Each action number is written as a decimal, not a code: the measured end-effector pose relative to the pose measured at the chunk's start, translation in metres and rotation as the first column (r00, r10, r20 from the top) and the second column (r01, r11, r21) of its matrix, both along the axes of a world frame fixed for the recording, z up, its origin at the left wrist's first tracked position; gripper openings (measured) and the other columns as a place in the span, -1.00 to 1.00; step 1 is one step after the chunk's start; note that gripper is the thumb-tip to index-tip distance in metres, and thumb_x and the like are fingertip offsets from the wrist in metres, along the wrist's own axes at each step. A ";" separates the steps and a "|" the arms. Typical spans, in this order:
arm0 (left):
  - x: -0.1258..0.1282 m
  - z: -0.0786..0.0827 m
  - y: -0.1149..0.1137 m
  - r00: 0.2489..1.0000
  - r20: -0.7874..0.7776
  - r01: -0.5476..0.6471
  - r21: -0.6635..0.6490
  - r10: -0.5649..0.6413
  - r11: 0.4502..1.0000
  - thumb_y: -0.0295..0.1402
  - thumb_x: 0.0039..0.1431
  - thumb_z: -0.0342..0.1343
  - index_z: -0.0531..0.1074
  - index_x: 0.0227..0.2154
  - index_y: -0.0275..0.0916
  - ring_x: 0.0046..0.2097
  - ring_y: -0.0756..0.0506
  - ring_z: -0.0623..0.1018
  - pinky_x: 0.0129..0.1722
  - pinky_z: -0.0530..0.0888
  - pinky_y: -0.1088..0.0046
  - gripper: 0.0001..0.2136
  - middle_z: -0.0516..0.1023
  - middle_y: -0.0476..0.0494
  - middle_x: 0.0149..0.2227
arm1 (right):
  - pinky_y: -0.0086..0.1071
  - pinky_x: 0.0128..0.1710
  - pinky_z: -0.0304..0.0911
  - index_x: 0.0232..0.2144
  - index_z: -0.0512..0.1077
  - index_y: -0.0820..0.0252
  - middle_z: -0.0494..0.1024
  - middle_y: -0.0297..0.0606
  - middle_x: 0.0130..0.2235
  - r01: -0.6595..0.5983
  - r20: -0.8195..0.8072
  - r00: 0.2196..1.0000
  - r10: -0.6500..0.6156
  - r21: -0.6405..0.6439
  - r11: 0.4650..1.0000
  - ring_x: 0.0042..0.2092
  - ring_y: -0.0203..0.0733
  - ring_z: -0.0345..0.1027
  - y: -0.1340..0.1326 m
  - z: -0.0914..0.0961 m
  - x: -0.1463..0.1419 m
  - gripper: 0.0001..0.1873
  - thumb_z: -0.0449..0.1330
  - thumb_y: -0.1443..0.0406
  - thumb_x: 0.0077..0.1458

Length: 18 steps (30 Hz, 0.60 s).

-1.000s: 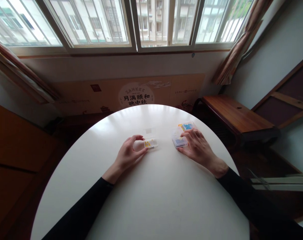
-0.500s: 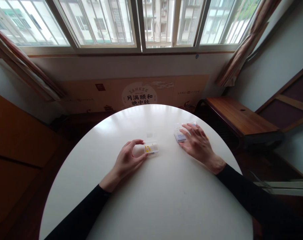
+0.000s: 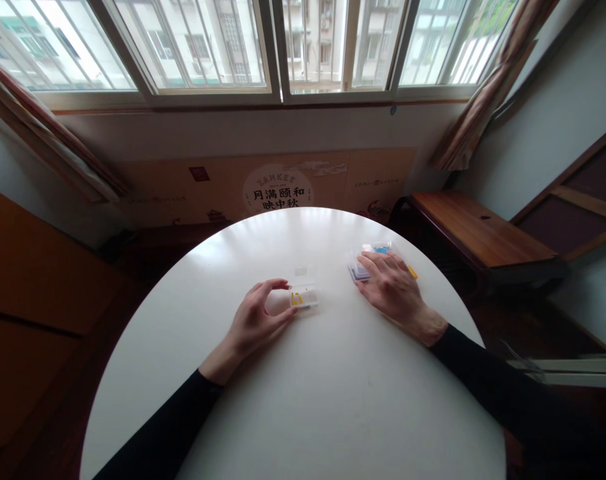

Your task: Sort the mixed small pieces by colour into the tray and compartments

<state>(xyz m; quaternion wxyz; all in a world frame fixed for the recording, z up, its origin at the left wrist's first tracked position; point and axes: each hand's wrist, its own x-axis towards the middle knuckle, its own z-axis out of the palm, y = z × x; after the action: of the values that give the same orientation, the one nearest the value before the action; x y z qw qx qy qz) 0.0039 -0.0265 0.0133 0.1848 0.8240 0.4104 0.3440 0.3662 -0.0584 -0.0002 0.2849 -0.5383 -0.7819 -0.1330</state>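
Note:
My left hand [image 3: 255,320] grips the left side of a small clear plastic box [image 3: 310,298] between thumb and fingers. The box stands on the table with its transparent lid [image 3: 303,273] raised at the far side, and small yellow pieces [image 3: 296,298] lie inside, mostly to the left. Over to the right, my right hand [image 3: 395,287] rests with fingers bent on a group of clear plastic boxes [image 3: 359,268]. Blue pieces [image 3: 381,250] show in the one behind the fingers. Whether the right fingers hold anything is hidden. A yellow strip [image 3: 413,272] lies just beyond that hand.
All of this is on a round white table [image 3: 303,413] with its curved far edge near the wall. A wooden bench [image 3: 487,227] stands at the right. Ahead are a printed cardboard panel [image 3: 207,190] and windows, with curtains [image 3: 467,127] on both sides.
The right hand has lowered and shifted slightly toward me over the boxes, and more of the blue pieces and yellow strip shows. Yellow pieces in the left box look more spread out.

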 end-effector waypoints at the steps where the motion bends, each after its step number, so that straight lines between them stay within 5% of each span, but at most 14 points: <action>1: 0.000 0.000 0.000 1.000 0.001 -0.001 -0.001 0.001 1.000 -0.15 0.25 0.39 0.52 0.10 -0.08 0.16 -0.29 0.64 0.23 0.58 0.05 -0.60 0.67 -0.17 0.09 | 0.26 0.44 0.15 0.40 0.31 0.09 0.52 -0.01 0.33 0.000 0.002 1.000 0.000 0.004 1.000 0.35 0.27 0.38 0.000 0.000 0.000 -0.40 0.25 0.24 0.37; 8: -0.001 -0.003 -0.001 1.000 0.000 0.011 -0.003 -0.011 1.000 -0.17 0.25 0.41 0.51 0.13 -0.07 0.17 -0.27 0.65 0.23 0.58 0.09 -0.57 0.68 -0.14 0.10 | 0.22 0.44 0.17 0.41 0.26 0.12 0.40 0.04 0.42 -0.053 -0.008 0.999 0.053 0.015 0.998 0.42 0.29 0.29 -0.010 0.009 -0.012 -0.34 0.27 0.14 0.36; 11: -0.001 -0.002 -0.003 1.000 -0.008 0.017 -0.023 -0.018 1.000 -0.13 0.25 0.41 0.49 0.15 -0.08 0.15 -0.27 0.65 0.21 0.58 0.10 -0.54 0.69 -0.15 0.08 | 0.19 0.46 0.16 0.31 0.36 0.12 0.45 0.01 0.38 -0.180 0.003 0.984 0.181 -0.011 0.984 0.38 0.23 0.33 -0.017 0.011 -0.027 -0.48 0.26 0.18 0.36; 15: -0.001 -0.002 -0.004 1.000 -0.004 0.022 -0.084 -0.022 0.996 -0.14 0.24 0.41 0.48 0.04 -0.10 0.08 -0.26 0.67 0.12 0.61 0.12 -0.62 0.67 -0.17 0.06 | 0.12 0.24 0.41 0.06 0.47 0.09 0.57 -0.04 0.24 -0.301 -0.048 0.954 0.297 -0.128 0.945 0.22 0.19 0.46 -0.022 0.006 -0.048 -0.73 0.27 0.22 0.35; 18: -0.001 -0.004 -0.004 1.000 0.005 0.026 -0.109 -0.025 0.994 -0.17 0.21 0.41 0.46 -0.01 -0.11 0.06 -0.28 0.68 0.09 0.61 0.11 -0.62 0.66 -0.19 0.04 | 0.06 0.19 0.47 0.21 0.38 0.12 0.57 0.00 0.21 -0.362 -0.203 0.924 0.324 -0.196 0.911 0.21 0.17 0.48 -0.017 -0.003 -0.061 -0.52 0.32 0.22 0.29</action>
<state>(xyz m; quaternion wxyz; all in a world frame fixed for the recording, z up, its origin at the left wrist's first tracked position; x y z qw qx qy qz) 0.0027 -0.0303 0.0096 0.2346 0.8173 0.4177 0.3201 0.3056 -0.0759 -0.0031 0.3036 -0.4307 -0.8481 0.0558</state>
